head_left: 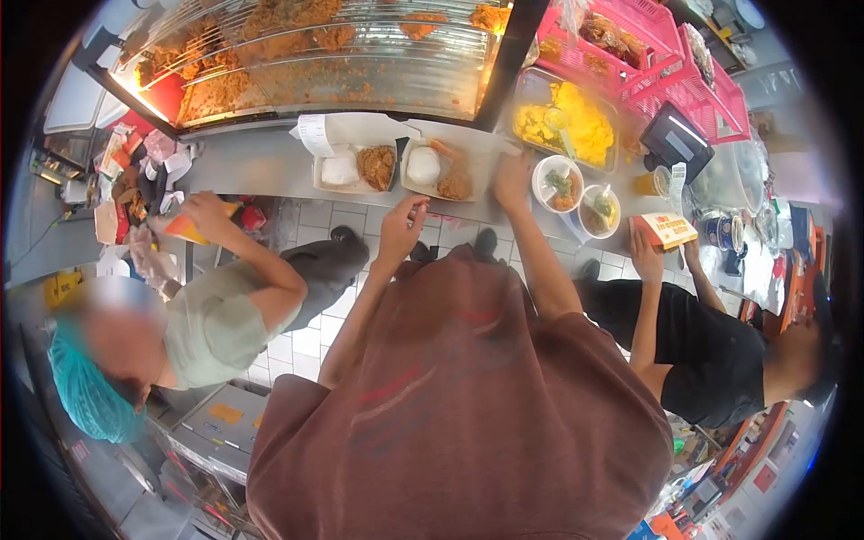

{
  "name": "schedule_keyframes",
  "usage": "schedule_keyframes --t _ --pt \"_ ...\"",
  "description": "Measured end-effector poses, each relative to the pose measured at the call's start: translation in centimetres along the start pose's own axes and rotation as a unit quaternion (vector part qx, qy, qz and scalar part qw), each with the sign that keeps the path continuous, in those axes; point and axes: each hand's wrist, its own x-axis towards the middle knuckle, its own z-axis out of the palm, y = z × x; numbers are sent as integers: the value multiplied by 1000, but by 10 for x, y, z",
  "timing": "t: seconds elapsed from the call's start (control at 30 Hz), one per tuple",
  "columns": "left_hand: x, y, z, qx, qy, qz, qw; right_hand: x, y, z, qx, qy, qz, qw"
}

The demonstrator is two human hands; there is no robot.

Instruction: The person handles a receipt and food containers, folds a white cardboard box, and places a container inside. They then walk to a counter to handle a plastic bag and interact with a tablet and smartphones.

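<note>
Two open paper boxes stand side by side on the steel counter (270, 162). The left box (373, 187) has a wrapped white mound (339, 168) and a piece of fried chicken (376, 167). A similar white mound (422, 167) and more fried chicken (454, 183) sit in the right box (477, 169). My left hand (401, 232) is at the counter's front edge, just below the boxes, its fingers curled closed; what they hold, if anything, I cannot make out. Between the right box and a white bowl of food (557, 184) is my right hand (514, 184), fingers blurred and partly hidden.
A heated display (315, 85) of fried chicken stands behind the boxes. Right of it are a tub of yellow food (589, 126), a second bowl (598, 211) and pink baskets (630, 85). Co-workers stand on both sides; the right one holds a printed carton (664, 229).
</note>
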Motion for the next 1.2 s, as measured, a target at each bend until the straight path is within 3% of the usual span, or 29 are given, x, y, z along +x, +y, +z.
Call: schedule_keyframes --t 0.07,0.13,0.23,0.27,0.33,0.43,0.57,0.63,0.73,0.87,0.97,1.03,1.07,1.1,1.13,1.17,1.2 --pt "-5 -1 -2 -8 -6 -15 1000 3 -6 -11 -35 -18 16 999" --pt "-7 -2 -3 4 27 10 1000 9 -5 -22 41 -169 39 984" --pt "-5 -5 -3 8 107 -7 994 -4 6 -8 96 -105 15 990" --pt "-3 -8 -3 7 108 -10 994 -8 8 -8 95 -109 13 989" --pt "3 -12 -4 -1 125 -25 992 -16 9 -7 226 -12 10 974" --pt "8 -17 0 -4 127 -21 992 -28 4 -20 278 0 30 960" --pt "13 -26 5 13 154 5 988 -46 -14 -41 321 -2 62 945" --pt "15 -31 6 61 157 -29 985 -50 -32 -51 482 -80 169 856" --pt "19 -44 13 127 189 45 973 -45 -47 -59 480 -83 173 856" --pt "33 -50 4 74 198 -6 977 -34 -21 -26 436 -140 172 872" --pt "43 -49 -4 96 221 -34 970 -29 -24 -33 428 -122 157 882" --pt "46 -31 -9 96 234 -94 963 -31 -32 -47 418 68 227 877" --pt "52 -27 -10 97 236 -94 962 -22 -30 -56 419 67 224 877" --pt "61 -25 -10 130 255 24 958 -11 -27 -68 302 185 125 927" --pt "69 -24 -10 163 268 139 939 -3 -25 -78 171 295 22 940" --pt "76 -12 -10 165 265 135 941 3 -24 -87 171 290 25 941" --pt "89 8 -11 146 247 177 941 12 -24 -93 258 198 20 946"
